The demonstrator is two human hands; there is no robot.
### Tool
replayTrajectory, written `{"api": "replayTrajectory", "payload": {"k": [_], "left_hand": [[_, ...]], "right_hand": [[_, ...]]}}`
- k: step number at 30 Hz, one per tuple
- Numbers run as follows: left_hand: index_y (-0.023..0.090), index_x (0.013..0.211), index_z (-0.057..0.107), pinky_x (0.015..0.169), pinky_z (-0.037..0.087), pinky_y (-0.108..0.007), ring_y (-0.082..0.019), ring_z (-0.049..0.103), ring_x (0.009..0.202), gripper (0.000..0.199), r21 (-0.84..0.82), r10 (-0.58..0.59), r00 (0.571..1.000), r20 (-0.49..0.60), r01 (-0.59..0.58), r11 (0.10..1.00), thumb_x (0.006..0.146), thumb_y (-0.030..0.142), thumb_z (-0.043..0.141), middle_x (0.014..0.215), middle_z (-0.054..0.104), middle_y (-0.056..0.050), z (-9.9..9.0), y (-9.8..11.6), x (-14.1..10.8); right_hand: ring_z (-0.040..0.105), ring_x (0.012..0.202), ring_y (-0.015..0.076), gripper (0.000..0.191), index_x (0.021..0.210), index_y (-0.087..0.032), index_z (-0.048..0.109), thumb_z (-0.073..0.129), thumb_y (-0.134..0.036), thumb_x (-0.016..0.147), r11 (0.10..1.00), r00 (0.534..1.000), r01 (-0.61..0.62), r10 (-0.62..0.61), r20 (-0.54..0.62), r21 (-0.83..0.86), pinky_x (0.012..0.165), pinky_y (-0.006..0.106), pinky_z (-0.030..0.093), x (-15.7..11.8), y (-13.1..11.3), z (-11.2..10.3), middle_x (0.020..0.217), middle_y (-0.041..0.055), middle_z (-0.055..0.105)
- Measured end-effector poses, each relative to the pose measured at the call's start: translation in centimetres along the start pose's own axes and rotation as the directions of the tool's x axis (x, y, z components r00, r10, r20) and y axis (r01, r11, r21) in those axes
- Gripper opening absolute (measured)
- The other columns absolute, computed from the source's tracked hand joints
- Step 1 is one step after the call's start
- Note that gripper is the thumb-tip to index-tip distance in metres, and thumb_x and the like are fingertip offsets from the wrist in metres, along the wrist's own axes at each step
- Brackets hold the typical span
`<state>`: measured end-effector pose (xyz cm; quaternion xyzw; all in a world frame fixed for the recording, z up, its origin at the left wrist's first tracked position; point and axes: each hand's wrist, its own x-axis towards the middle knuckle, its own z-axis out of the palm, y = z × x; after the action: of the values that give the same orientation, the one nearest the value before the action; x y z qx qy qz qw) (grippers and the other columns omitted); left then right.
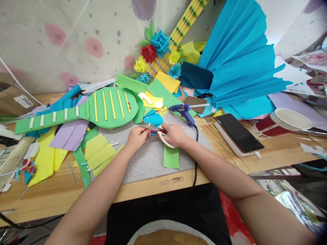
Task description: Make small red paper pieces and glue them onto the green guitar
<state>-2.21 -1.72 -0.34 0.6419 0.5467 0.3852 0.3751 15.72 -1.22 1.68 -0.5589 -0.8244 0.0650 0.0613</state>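
Observation:
My right hand (175, 134) is closed around the handles of a pair of scissors (166, 139) with white loops, their blades pointing left. My left hand (137, 137) is pinched close to the blades; a small pale piece seems to be between its fingertips, too small to name. Both hands are over the grey cutting mat (143, 166). A green paper piece (171, 158) lies just below the scissors. To the upper left rests a green paper-covered lute shape (112, 107) with yellow strips on its body and white strips along its neck.
A blue glue gun (184, 112) lies right of my hands, its black cord (196, 153) running over the table edge. Further right are a phone (237, 131) and a red-and-white paper cup (283, 122). Yellow paper (98, 149), lilac paper (70, 134) and blue crepe paper (240, 61) crowd around.

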Motion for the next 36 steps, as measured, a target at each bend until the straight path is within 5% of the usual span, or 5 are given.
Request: {"api": "replayTrajectory", "payload": {"k": [9, 14, 19, 32, 36], "left_hand": [[0.016, 0.079, 0.07, 0.051, 0.045, -0.023, -0.014, 0.061, 0.054, 0.021, -0.052, -0.052, 0.995, -0.08, 0.048, 0.997, 0.073, 0.032, 0.057, 0.063, 0.068, -0.003, 0.2, 0.1, 0.0], [0.017, 0.061, 0.067, 0.05, 0.046, -0.023, -0.01, 0.051, 0.042, 0.025, -0.067, -0.01, 0.999, -0.039, 0.007, 0.998, 0.076, 0.031, 0.052, 0.046, 0.058, 0.001, 0.2, -0.3, 0.1], [0.016, 0.05, 0.056, 0.051, 0.047, -0.022, -0.008, 0.05, 0.043, 0.032, -0.143, 0.025, 0.999, 0.033, -0.02, 0.989, 0.074, 0.037, 0.053, 0.055, 0.059, 0.0, 0.4, -0.9, 0.5], [0.016, 0.058, 0.06, 0.044, 0.038, -0.022, -0.009, 0.048, 0.04, 0.028, -0.042, 0.061, 0.995, 0.084, -0.058, 0.997, 0.079, 0.032, 0.049, 0.047, 0.055, 0.001, 0.0, -0.4, 0.1], [0.017, 0.071, 0.069, 0.047, 0.042, -0.022, -0.013, 0.057, 0.05, 0.019, 0.012, 0.012, 1.0, -0.008, -0.012, 1.0, 0.074, 0.032, 0.057, 0.058, 0.066, -0.002, 0.0, 0.1, -0.1]], "right_hand": [[0.057, 0.072, 0.0196, 0.04, 0.084, -0.02, 0.061, 0.041, -0.054, 0.081, 1.0, 1.0, 0.011, -0.011, 0.004, -0.023, 0.058, 0.027, 0.027, 0.4, -0.2, -0.6, 0.082, 0.0079, 0.067], [0.055, 0.073, 0.0178, 0.034, 0.087, -0.019, 0.059, 0.042, -0.048, 0.082, 0.993, 0.994, 0.105, -0.103, -0.048, 0.048, 0.059, 0.027, 0.027, 0.9, 0.7, -0.3, 0.086, 0.007, 0.066], [0.053, 0.08, 0.0168, 0.03, 0.087, -0.018, 0.057, 0.049, -0.046, 0.079, 0.967, 0.971, 0.229, -0.218, -0.098, 0.116, 0.064, 0.025, 0.031, 1.4, 1.8, -0.1, 0.089, 0.006, 0.063], [0.055, 0.07, 0.018, 0.03, 0.078, -0.019, 0.061, 0.044, -0.044, 0.079, 0.995, 0.991, 0.095, -0.098, -0.094, -0.035, 0.057, 0.028, 0.024, 0.6, 0.6, -0.3, 0.078, 0.0063, 0.066], [0.056, 0.071, 0.0186, 0.03, 0.078, -0.02, 0.061, 0.044, -0.044, 0.079, 0.995, 0.994, 0.089, -0.092, -0.066, -0.035, 0.056, 0.028, 0.024, 0.6, 0.3, -0.4, 0.079, 0.0066, 0.066]]}}
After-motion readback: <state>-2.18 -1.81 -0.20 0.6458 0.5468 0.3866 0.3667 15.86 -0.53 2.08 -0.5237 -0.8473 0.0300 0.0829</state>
